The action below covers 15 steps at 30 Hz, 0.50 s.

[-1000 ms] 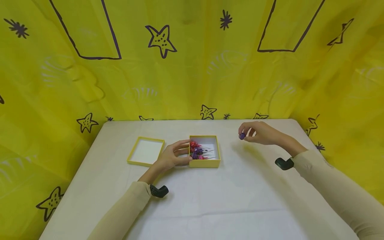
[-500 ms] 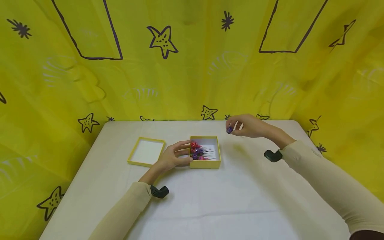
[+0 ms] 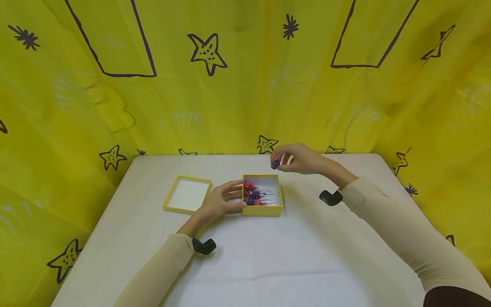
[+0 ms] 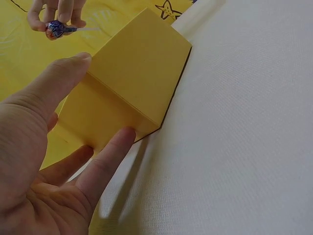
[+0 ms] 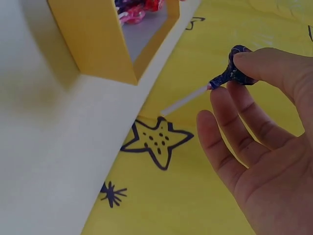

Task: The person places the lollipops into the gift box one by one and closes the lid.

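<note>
A lollipop (image 3: 275,164) in a dark blue-purple wrapper is pinched by its head between the thumb and fingers of my right hand (image 3: 301,158), raised behind the box's right back corner. Its white stick (image 5: 183,101) points away from the palm in the right wrist view. My left hand (image 3: 218,202) holds the open yellow box (image 3: 262,210) at its left side, thumb at the front corner and fingers spread along the wall. Inside lie several lollipops (image 3: 253,193) in red, pink and purple wrappers, heads left and sticks right.
The box's lid (image 3: 187,194), yellow-rimmed and white inside, lies left of the box, partly behind my left hand. White cloth covers the table (image 3: 268,251). A yellow curtain (image 3: 238,98) with starfish drawings hangs along the back and sides.
My right hand has moved left and slightly back with the lollipop, from right of the box to behind its right back corner. My left hand, the box and the lid stay in place.
</note>
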Each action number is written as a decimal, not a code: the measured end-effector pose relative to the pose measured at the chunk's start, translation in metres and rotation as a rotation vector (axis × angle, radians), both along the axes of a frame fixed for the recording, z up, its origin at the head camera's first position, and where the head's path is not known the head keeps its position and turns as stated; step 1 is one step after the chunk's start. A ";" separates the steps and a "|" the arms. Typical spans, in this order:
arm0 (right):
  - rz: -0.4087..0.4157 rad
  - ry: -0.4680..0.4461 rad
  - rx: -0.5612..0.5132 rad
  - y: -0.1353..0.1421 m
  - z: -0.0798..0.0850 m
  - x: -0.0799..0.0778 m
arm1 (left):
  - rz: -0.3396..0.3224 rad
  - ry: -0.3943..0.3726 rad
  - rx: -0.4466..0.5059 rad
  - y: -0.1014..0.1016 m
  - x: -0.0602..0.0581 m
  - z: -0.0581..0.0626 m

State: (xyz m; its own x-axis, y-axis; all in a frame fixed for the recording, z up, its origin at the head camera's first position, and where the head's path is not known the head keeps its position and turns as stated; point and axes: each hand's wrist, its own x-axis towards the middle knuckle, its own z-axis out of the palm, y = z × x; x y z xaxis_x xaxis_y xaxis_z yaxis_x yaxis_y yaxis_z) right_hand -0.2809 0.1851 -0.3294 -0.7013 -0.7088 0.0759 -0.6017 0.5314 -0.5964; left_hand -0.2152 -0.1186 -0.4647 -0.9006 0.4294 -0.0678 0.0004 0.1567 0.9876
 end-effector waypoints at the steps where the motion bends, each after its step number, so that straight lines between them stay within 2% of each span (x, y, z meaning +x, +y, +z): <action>1: 0.003 -0.001 -0.008 -0.003 -0.001 0.001 | 0.002 -0.003 0.000 0.000 0.000 0.000; 7: 0.019 -0.014 -0.039 -0.019 -0.012 0.005 | 0.018 -0.029 -0.006 0.001 0.002 0.003; 15: 0.042 -0.034 -0.043 -0.034 -0.036 0.001 | 0.007 -0.025 0.007 0.001 0.000 0.001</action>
